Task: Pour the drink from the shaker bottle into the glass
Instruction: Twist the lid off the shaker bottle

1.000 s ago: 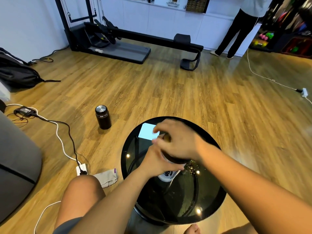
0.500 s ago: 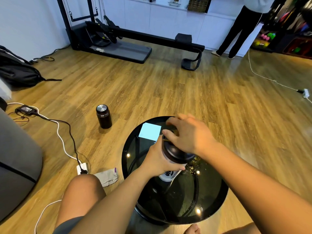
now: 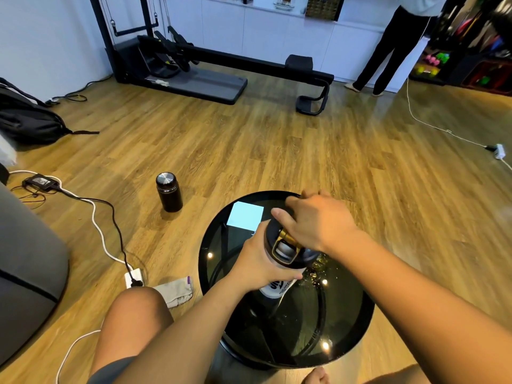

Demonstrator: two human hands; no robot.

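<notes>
Lower centre of the frame: a round black glass table [image 3: 346,328]. On it stands the shaker bottle [image 3: 279,273], upright. The left hand [image 3: 260,261] wraps closed around its body; the right hand [image 3: 318,223] grips its black lid [image 3: 293,245] from above, fingers curled. The glass [image 3: 321,261] sits just right of the bottle, mostly hidden. Further up, left of centre, a dark flask [image 3: 169,192] stands on the wooden floor [image 3: 277,148].

Your single head-worn wide-angle view looks forward and down from close above the round black table [image 3: 213,261] at 6 o'clock, with the wooden floor [image 3: 277,151] running to the white cabinets [image 3: 277,26] at 12 o'clock.
</notes>
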